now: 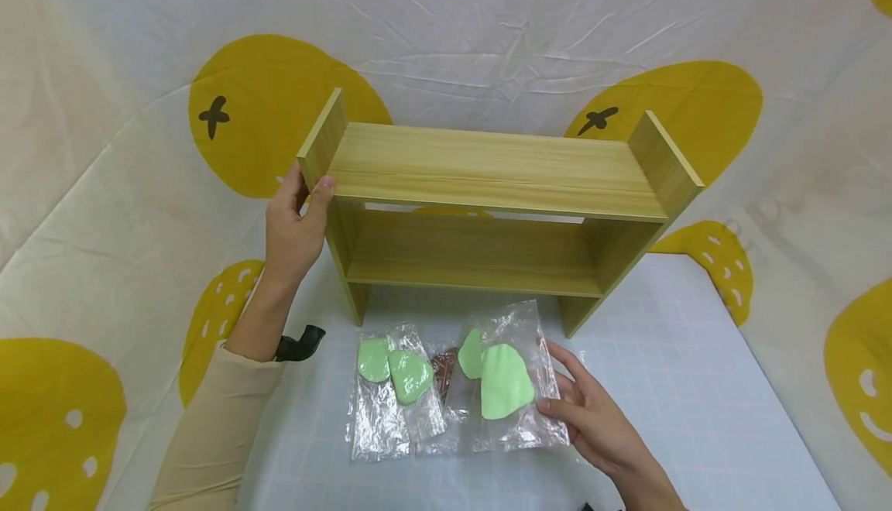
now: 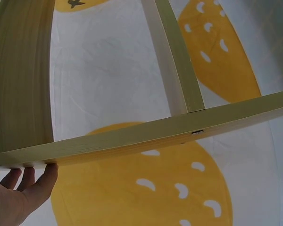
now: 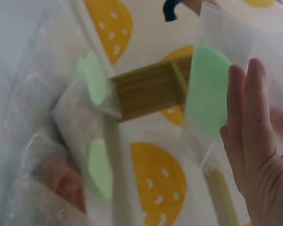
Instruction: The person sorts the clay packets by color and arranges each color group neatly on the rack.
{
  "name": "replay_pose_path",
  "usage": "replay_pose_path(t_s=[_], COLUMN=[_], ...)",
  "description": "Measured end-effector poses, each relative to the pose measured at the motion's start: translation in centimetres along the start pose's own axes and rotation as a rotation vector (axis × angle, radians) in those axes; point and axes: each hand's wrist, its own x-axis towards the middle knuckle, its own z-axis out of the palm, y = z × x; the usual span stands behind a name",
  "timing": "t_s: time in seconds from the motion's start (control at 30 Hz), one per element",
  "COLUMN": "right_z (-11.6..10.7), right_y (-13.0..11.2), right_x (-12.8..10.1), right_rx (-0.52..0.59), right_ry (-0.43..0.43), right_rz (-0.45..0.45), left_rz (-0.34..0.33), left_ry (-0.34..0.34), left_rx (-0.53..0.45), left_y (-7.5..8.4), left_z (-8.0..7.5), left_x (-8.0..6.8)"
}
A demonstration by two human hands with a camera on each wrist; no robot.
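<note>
A two-tier light wooden shelf (image 1: 481, 252) stands upright on the table. My left hand (image 1: 296, 232) holds its left side panel (image 1: 324, 139) near the top, with the thumb at the front edge; in the left wrist view, fingertips touch the panel's outer face. My right hand (image 1: 592, 418) pinches the right edge of a clear plastic bag (image 1: 547, 437), thumb in front. Inside that bag show pale green rounded pieces (image 1: 505, 387). Beside it, to the left, lie more clear bags (image 1: 379, 426) with green pieces (image 1: 409, 377). A brown piece (image 1: 444, 368) is partly hidden behind the held bag.
The table (image 1: 669, 356) has a pale blue cover with a faint grid. Behind and around it hangs a white cloth (image 1: 488, 46) with large yellow shapes. A black strap (image 1: 300, 343) is around the left wrist.
</note>
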Motion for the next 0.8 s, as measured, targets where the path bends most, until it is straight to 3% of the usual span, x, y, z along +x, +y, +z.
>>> replay_pose_path(t_s=[0.2, 0.5, 0.8], right_z=[1.3, 2.7, 4.0], right_y=[-1.3, -1.1, 0.5], right_x=[0.8, 4.4, 9.3], right_rx=[-0.027, -0.024, 0.074], right_ry=[-0.058, 0.016, 0.082], right_rz=[-0.075, -0.073, -0.011], left_rz=[0.000, -0.004, -0.001], left_ry=[0.005, 0.007, -0.013], left_rx=[0.010, 0.011, -0.006], left_y=[0.0, 0.1, -0.3], left_z=[-0.1, -0.3, -0.2], left_x=[0.0, -0.1, 0.1])
